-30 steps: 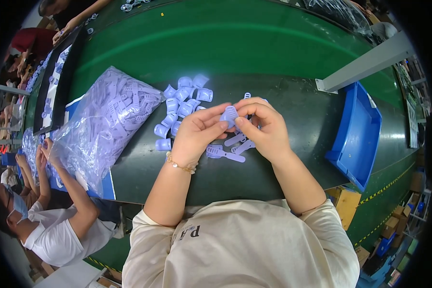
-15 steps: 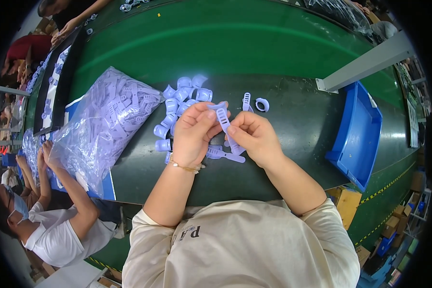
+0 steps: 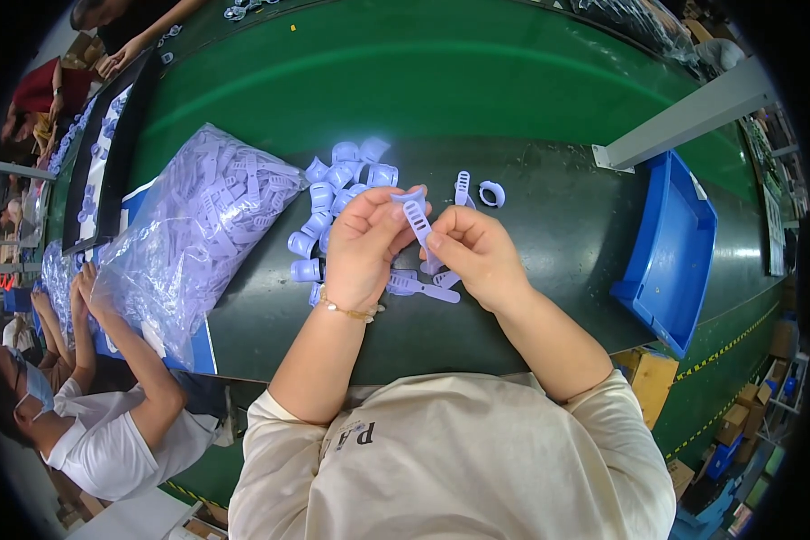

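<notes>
Between my hands is a light purple plastic strap (image 3: 418,221) with a row of slots, a curved purple piece (image 3: 409,195) at its upper end. My left hand (image 3: 362,238) is closed, pinching that upper end between thumb and fingers. Lower down, the thumb and bent fingers of my right hand (image 3: 481,256) grip the same strap. Whether strap and curved piece are joined is hidden by my fingers. Several loose purple straps (image 3: 436,292) lie on the table just beneath. Beyond my left hand is a pile of curved purple pieces (image 3: 344,176).
Left of the pile lies a large clear bag (image 3: 229,193) full of purple straps. Another slotted strap (image 3: 462,187) and a curled purple ring (image 3: 491,193) lie past my right hand. A blue tray (image 3: 670,256) and a grey post (image 3: 693,112) stand right. A masked co-worker (image 3: 108,423) sits left.
Both hands keep their grip on the strap, with only a slight shift of the strap and fingers. Less of the strap's lower end shows beside my right thumb.
</notes>
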The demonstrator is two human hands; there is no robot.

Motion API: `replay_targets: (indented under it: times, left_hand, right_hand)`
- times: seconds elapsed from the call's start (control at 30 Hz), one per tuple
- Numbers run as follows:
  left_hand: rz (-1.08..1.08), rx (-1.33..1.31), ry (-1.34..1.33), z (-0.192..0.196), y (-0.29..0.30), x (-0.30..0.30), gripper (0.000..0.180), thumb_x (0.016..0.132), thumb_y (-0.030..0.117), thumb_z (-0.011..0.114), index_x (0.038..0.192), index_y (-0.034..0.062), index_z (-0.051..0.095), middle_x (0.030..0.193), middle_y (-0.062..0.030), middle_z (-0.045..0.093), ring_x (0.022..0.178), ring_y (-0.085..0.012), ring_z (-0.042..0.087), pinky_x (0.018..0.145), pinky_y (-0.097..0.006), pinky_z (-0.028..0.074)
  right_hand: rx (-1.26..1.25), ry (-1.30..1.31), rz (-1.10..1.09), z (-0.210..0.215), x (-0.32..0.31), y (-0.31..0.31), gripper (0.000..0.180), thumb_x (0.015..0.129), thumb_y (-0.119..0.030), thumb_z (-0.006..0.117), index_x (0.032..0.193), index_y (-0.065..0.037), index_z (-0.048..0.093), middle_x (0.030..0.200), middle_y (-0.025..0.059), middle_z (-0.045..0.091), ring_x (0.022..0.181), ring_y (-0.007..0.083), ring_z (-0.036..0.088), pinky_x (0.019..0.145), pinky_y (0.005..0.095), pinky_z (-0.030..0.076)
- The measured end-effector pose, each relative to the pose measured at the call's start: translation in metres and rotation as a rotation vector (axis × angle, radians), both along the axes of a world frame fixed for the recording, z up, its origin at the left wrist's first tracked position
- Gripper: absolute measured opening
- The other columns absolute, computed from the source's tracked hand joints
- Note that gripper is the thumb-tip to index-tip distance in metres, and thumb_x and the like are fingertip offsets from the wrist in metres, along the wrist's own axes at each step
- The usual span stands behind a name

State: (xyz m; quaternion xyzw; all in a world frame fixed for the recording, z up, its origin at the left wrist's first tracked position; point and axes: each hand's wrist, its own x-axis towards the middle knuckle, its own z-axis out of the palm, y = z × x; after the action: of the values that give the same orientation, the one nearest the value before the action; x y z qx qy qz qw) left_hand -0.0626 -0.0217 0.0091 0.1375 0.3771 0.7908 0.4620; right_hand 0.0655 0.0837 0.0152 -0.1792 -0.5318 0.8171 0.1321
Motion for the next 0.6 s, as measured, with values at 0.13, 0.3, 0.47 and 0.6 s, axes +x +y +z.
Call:
replay_targets:
  times: [0.13,0.3,0.47,0.6]
  left_hand:
    - [-0.014,0.008,-0.018,-0.0016,0.0000,-0.0008,0.016,0.094,0.006,0.058,0.109,0.0018,0.058,0.117,-0.0149,0.063,0.102,-0.0211,0.064,0.088,-0.033,0.054]
    - [0.010,-0.011,0.049,-0.0025,0.0017,0.0010,0.016,0.094,0.004,0.057,0.110,0.0018,0.057,0.118,-0.0155,0.063,0.102,-0.0200,0.064,0.087,-0.032,0.054]
    - [0.032,-0.045,0.199,-0.0038,0.0004,0.0032,0.018,0.093,0.000,0.055,0.110,0.0016,0.057,0.122,-0.0162,0.062,0.101,-0.0166,0.063,0.086,-0.030,0.053]
    - [0.103,-0.018,0.284,-0.0039,0.0006,0.0047,0.020,0.091,-0.004,0.056,0.110,0.0014,0.056,0.123,-0.0169,0.061,0.102,-0.0149,0.062,0.088,-0.028,0.051]
  right_hand:
    - [0.048,-0.027,-0.014,0.0024,-0.0005,0.0008,0.010,0.094,-0.012,0.059,0.087,-0.005,0.058,0.084,0.0033,0.064,0.079,0.0088,0.058,0.074,0.0245,0.046]
    - [0.029,-0.007,-0.019,0.0005,-0.0010,0.0007,0.010,0.094,-0.012,0.058,0.087,-0.005,0.058,0.083,0.0029,0.063,0.079,0.0084,0.057,0.073,0.0243,0.045]
    - [0.049,-0.011,-0.035,0.0019,-0.0017,0.0007,0.010,0.094,-0.013,0.058,0.087,-0.005,0.057,0.083,0.0025,0.063,0.078,0.0080,0.057,0.073,0.0242,0.045]
    - [0.022,-0.003,-0.054,0.0035,-0.0025,0.0010,0.008,0.094,-0.013,0.059,0.090,-0.005,0.059,0.083,0.0015,0.062,0.078,0.0072,0.056,0.072,0.0233,0.045]
